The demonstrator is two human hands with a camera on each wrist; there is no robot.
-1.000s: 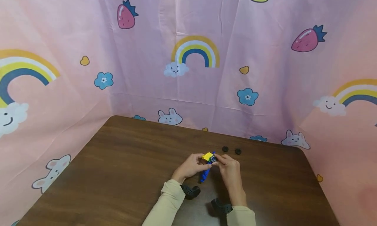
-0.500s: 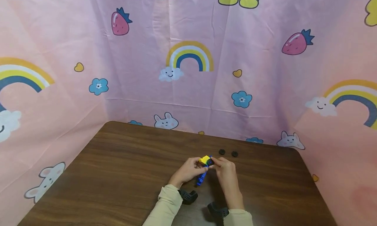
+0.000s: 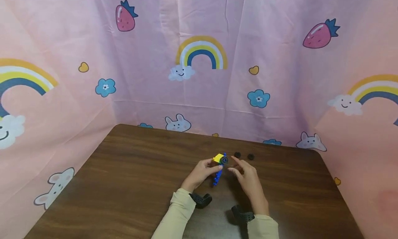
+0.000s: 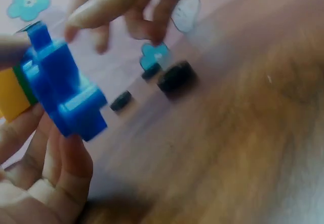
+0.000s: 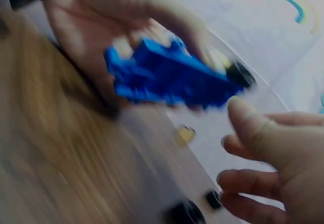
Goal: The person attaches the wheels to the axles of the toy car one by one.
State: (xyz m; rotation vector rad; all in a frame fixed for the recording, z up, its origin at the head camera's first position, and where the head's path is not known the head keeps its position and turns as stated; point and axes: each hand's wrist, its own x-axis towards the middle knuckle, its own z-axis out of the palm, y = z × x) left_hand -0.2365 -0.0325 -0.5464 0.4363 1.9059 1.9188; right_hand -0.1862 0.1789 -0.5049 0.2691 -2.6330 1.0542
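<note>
A toy vehicle with a blue chassis [image 5: 167, 77], a yellow block [image 3: 219, 158] and a black wheel [image 3: 224, 160] on its side is raised above the table. My left hand [image 3: 200, 175] grips it between thumb and fingers. Just to its right, my right hand [image 3: 248, 178] has thumb and fingers spread, holding nothing. In the right wrist view, the right thumb [image 5: 248, 120] is close to the wheel end; motion blurs the toy. Behind the hands lie two black wheels [image 3: 237, 155] on the table. Three dark round pieces [image 4: 176, 78] show in the left wrist view.
The brown wooden table [image 3: 124, 183] spreads around the hands. A pink and purple printed cloth [image 3: 149, 76] hangs along its back and sides. Black wrist devices [image 3: 201, 200] sit on both forearms, near the cream sleeves [image 3: 174, 216].
My right hand has let go of the toy's wheel and moved off to the right, its fingers parting. The left hand keeps its hold on the toy. The head view has shifted slightly.
</note>
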